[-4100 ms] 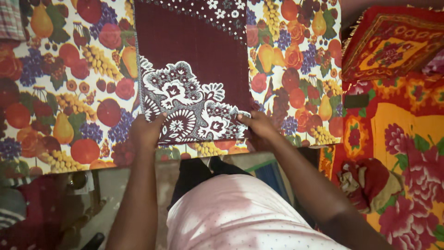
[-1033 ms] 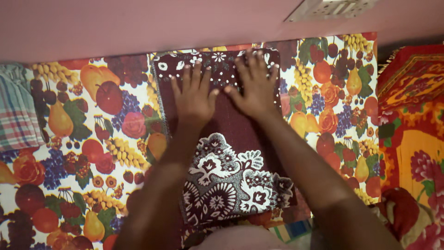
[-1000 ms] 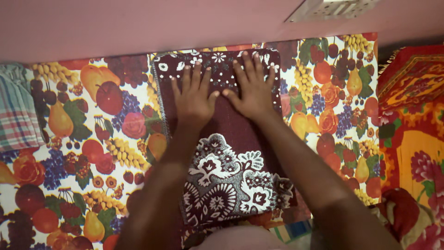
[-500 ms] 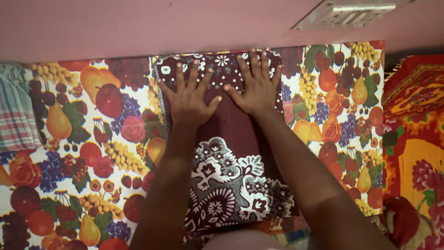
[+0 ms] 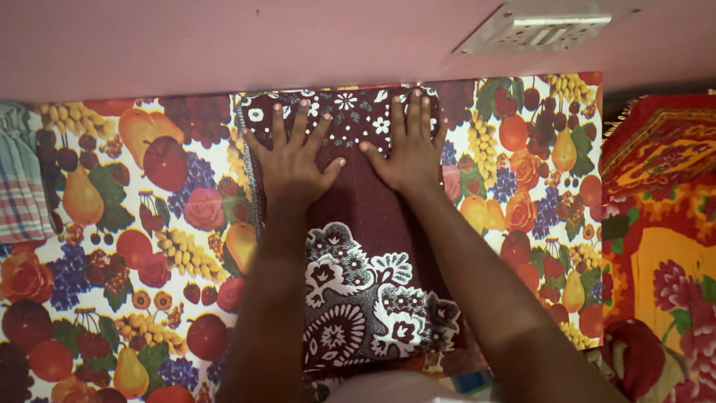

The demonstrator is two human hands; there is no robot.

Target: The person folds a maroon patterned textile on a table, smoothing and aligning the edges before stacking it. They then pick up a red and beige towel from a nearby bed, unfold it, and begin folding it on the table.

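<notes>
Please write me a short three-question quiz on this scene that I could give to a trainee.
1. True or false: both hands lie flat, fingers spread, on the maroon cloth.
2. Which end of the cloth do the left hand and right hand press? A) the end by the pink wall B) the end nearest the person C) neither
3. Fill in: the cloth lies on a table cover printed with ____.

Key: 1 true; 2 A; 3 fruit.
</notes>
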